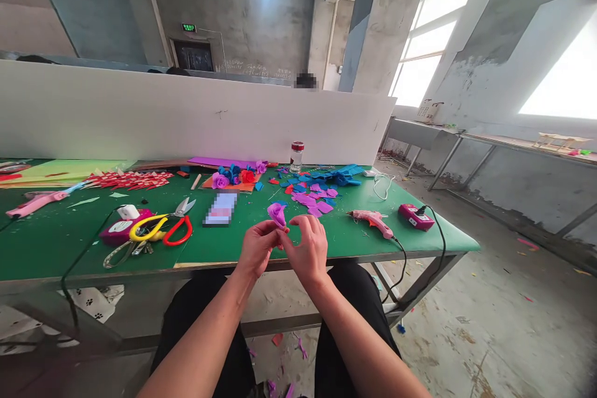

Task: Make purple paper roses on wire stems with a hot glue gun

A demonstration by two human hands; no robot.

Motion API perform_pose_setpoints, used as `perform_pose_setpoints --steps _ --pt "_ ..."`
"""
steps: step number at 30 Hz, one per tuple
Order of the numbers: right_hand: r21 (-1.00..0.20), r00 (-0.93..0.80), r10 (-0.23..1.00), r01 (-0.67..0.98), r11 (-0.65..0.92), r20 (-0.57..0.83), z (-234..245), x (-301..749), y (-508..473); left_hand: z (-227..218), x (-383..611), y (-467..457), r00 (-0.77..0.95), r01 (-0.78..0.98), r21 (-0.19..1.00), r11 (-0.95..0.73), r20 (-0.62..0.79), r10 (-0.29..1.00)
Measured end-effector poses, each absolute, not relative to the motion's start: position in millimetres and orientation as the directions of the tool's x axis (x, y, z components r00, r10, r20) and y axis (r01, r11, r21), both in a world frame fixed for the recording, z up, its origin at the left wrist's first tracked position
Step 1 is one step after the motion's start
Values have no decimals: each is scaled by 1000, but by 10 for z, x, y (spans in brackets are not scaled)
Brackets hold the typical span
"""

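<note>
My left hand [258,249] pinches the base of a small purple paper flower [277,214] held just above the front edge of the green table [56,233]. My right hand [306,247] curls around the same flower from the right, fingertips touching its lower petals. Loose purple petal pieces [313,201] and blue scraps [336,175] lie on the table just beyond my hands. Finished purple, blue and red paper roses [232,176] sit farther back.
A pink glue gun [373,221] and a pink power box [415,216] lie at right with a black cord. Scissors with yellow and red handles [163,228] lie at left, another pink glue gun [37,201] far left. A small jar [296,156] stands before a white partition [186,112].
</note>
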State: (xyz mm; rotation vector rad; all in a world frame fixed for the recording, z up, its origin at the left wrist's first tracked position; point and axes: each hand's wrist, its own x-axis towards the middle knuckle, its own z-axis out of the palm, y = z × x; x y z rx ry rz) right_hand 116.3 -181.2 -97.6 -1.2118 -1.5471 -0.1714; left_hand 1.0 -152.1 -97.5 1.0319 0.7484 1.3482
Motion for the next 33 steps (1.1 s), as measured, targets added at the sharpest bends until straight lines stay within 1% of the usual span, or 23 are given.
perform_pose_setpoints --steps 6,14,18,21,25,27,30,32,33 --pt "-420 105 572 786 454 814 -961 1158 -1820 -980 17 -1521 148 -414 908 -71 144 979" --pt "-421 105 575 788 450 811 -957 1178 -1822 -1001 8 -1503 148 -432 900 -54 130 981" --pt "-462 127 590 758 461 797 -948 1190 -1814 -992 7 -1512 163 -434 900 -50 133 978" --pt "-545 181 620 696 468 763 -942 1195 -1807 -986 2 -1522 178 -440 897 -38 128 976" --pt "-691 264 675 521 502 689 -913 1204 -1797 -978 -4 -1521 197 -447 894 -21 121 973" --pt "-776 290 732 385 500 616 -896 1222 -1776 -971 -7 -1516 214 -445 895 -30 139 967" --pt "-898 264 861 54 437 435 -888 1288 -1716 -960 -19 -1513 231 -440 897 -42 158 960" --pt "-913 208 919 -171 371 335 -898 1351 -1676 -956 -31 -1519 239 -438 899 -28 147 960" --pt "-906 192 935 -252 340 297 -906 1382 -1662 -956 -38 -1524 241 -439 898 -18 137 961"
